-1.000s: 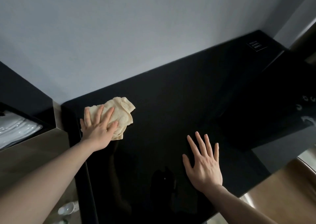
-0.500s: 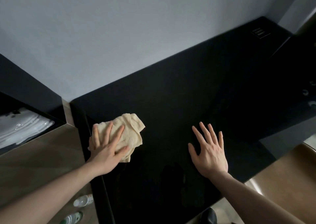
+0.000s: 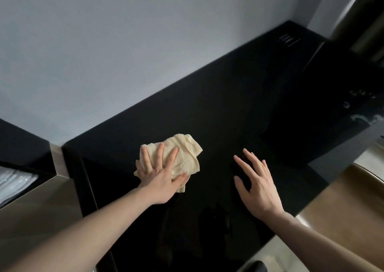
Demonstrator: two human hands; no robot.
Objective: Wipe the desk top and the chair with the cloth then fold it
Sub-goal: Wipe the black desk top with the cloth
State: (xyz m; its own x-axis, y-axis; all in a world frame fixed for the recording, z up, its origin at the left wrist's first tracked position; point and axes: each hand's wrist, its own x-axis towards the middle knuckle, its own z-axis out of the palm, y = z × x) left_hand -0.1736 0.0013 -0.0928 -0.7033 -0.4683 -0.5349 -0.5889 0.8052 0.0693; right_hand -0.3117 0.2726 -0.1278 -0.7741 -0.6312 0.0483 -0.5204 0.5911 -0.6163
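- Head view: left hand [image 3: 160,180] presses the cloth [image 3: 182,157] flat, fingers spread, near the desk [image 3: 218,109] top's left end; unwiped surface stretches rightward.
- Right hand [image 3: 257,186], fingers straight, holds nothing, just right of it.

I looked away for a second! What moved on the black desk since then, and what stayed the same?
The left hand slid the cloth along the desk top, away from its left edge toward the middle. It still presses the cloth with spread fingers. The right hand stays open, beside the cloth.
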